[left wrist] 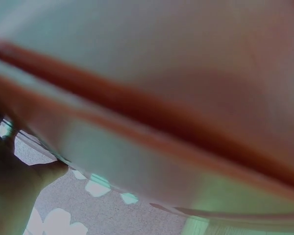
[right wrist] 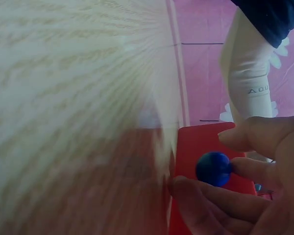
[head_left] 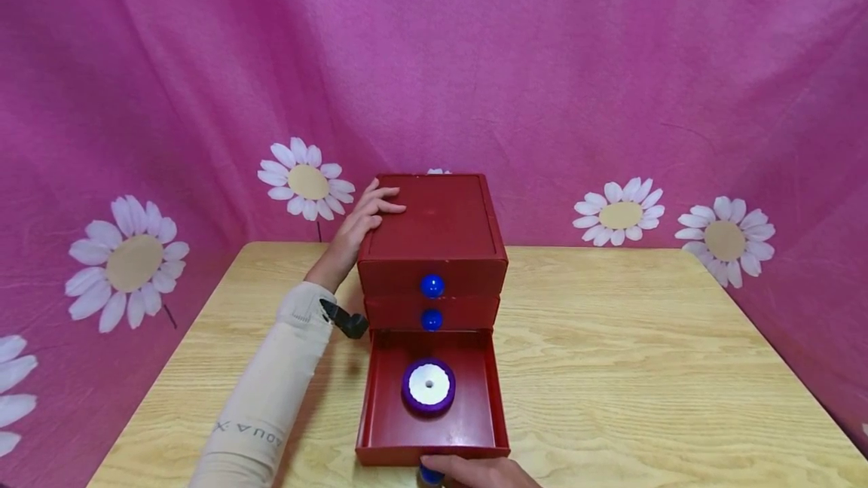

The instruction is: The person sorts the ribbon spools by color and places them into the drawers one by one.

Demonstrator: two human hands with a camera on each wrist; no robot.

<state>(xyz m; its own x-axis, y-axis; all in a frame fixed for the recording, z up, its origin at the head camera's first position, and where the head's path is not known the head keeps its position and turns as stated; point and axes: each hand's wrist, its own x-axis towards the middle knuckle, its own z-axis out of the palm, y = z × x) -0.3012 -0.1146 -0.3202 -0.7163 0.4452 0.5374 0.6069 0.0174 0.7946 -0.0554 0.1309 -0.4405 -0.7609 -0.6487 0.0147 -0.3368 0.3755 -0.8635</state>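
A red drawer unit point(head_left: 434, 221) with blue knobs stands on the table. Its bottom drawer point(head_left: 468, 428) is pulled out, and inside lies a spool of purple ribbon point(head_left: 429, 385) with a white centre. My left hand point(head_left: 359, 228) rests on the unit's upper left edge, fingers spread over the top. At the drawer's front, my right hand point(head_left: 484, 471) has its fingers round the blue knob point(right wrist: 213, 169); one fingertip touches the knob's side in the right wrist view. The left wrist view is mostly filled by the blurred side of the unit, with the left hand point(left wrist: 19, 181) at the lower left.
Two upper drawers with blue knobs point(head_left: 432, 286) are closed. The wooden table point(head_left: 610, 367) extends to both sides of the unit. A pink cloth point(head_left: 542, 96) with white daisies hangs behind and at the sides. A black strap piece point(head_left: 344, 319) sticks out from the left wrist.
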